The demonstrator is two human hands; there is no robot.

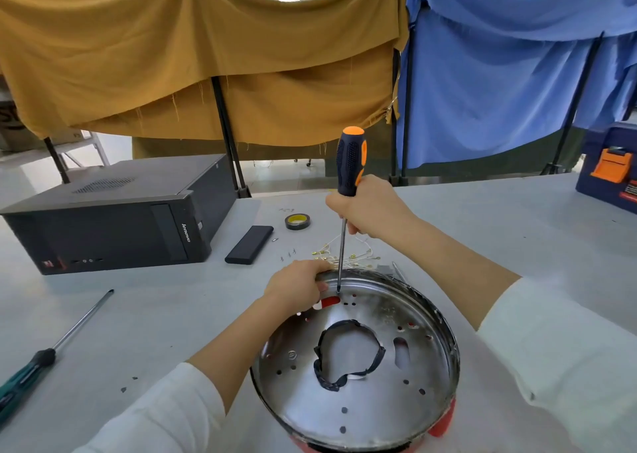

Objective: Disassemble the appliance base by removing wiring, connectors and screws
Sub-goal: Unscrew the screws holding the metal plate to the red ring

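Observation:
A round shiny metal appliance base [375, 404] with a red underside lies in front of me, its floor pierced by many holes and a black-taped central opening [348, 354]. My left hand [296, 289] grips the base's far rim. My right hand [370, 209] holds an upright screwdriver [350, 163] with a black and orange handle. Its tip stands on the base floor near the far rim, beside a red slot. Loose white wires [348, 258] with brass terminals lie just behind the base.
A second screwdriver [51, 352] with a green and black handle lies at the left. A black computer case [113, 218], a flat black box [249, 245], a roll of tape [297, 221] and small screws [289, 255] sit behind. A blue toolbox [612, 173] stands far right.

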